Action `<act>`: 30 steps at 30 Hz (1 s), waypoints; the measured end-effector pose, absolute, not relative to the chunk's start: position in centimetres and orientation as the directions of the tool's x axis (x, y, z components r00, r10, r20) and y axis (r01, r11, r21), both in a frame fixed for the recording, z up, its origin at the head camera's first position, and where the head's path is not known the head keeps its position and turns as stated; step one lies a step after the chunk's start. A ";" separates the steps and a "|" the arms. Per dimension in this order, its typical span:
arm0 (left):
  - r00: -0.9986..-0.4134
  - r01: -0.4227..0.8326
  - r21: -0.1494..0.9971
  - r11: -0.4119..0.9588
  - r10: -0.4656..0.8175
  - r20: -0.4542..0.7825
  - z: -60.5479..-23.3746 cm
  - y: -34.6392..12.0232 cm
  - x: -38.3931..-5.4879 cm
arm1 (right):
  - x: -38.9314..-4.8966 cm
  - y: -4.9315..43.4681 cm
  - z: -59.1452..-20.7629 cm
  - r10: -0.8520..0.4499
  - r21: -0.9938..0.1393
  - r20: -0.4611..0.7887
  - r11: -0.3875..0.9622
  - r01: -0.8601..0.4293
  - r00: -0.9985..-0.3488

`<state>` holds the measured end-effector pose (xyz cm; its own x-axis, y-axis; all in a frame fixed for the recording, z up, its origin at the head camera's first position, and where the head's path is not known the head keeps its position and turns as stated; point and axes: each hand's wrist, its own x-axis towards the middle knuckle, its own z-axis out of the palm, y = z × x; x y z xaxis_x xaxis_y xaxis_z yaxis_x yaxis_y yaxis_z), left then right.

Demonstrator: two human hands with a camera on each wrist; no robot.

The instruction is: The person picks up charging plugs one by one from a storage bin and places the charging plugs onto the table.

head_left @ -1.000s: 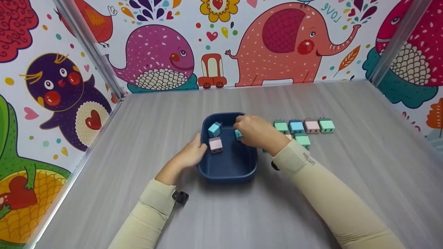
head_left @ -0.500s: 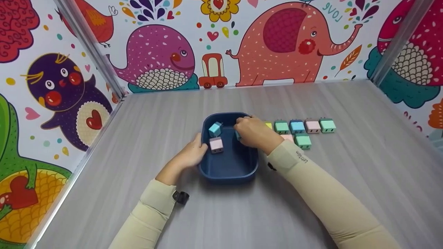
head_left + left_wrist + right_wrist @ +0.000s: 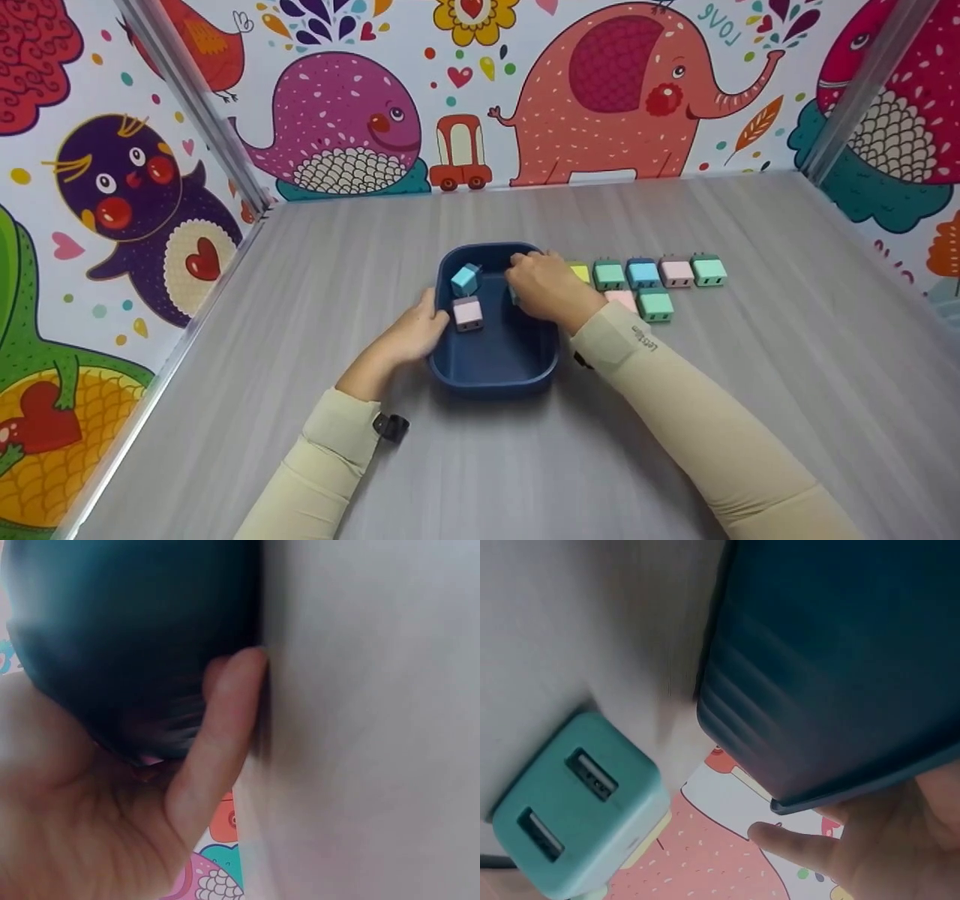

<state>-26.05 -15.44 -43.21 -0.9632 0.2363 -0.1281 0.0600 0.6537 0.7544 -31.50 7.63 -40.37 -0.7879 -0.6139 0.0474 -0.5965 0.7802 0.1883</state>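
A dark blue bin (image 3: 495,371) sits on the table with a light blue USB charger (image 3: 465,280) and a pink USB charger (image 3: 467,313) at its left side. My left hand (image 3: 412,330) holds the bin's left wall; in the left wrist view a finger (image 3: 217,735) lies along its outside. Over the right wall, my right hand (image 3: 551,289) reaches in with bent fingers round another blue charger (image 3: 514,293), mostly hidden beneath them. In the right wrist view, one finger (image 3: 791,844) sticks out beyond the bin's rim.
Right of the bin, several USB chargers stand in two rows, among them a yellow one (image 3: 578,271), a blue one (image 3: 643,274) and a green one (image 3: 655,305). Another green charger (image 3: 581,806) looms close in the right wrist view. Printed panels (image 3: 360,120) wall the table.
My right forearm has swung slightly left, uncovering the yellow charger and more of the front row. The fingers stay inside the bin and cover more of the blue charger. My left hand has not moved.
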 end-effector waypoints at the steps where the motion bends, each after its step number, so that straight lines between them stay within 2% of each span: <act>1: -0.963 0.060 0.754 0.655 0.236 -0.128 -43.2 -15.4 -26.1 | -31.5 7.6 -40.4 -0.612 0.193 0.044 0.781 -0.595 -0.789; 8: -0.962 0.054 0.755 0.654 0.236 -0.136 -43.1 -15.4 -26.0 | -31.2 7.4 -40.3 -0.625 0.247 0.055 0.764 -0.595 -0.779; 17: -0.963 0.063 0.755 0.652 0.237 -0.125 -43.3 -15.4 -26.2 | -30.8 7.7 -40.0 -0.606 0.169 0.040 0.788 -0.592 -0.795; 30: -0.964 0.062 0.743 0.666 0.232 -0.127 -43.1 -15.3 -26.2 | -29.8 7.9 -39.7 -0.647 0.172 0.006 0.752 -0.636 -0.763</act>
<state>-26.16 -15.30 -43.11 -0.9644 0.2319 -0.1275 0.0621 0.6665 0.7429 -29.82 7.89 -39.73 -0.7627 -0.6467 0.0062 -0.6364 0.7521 0.1715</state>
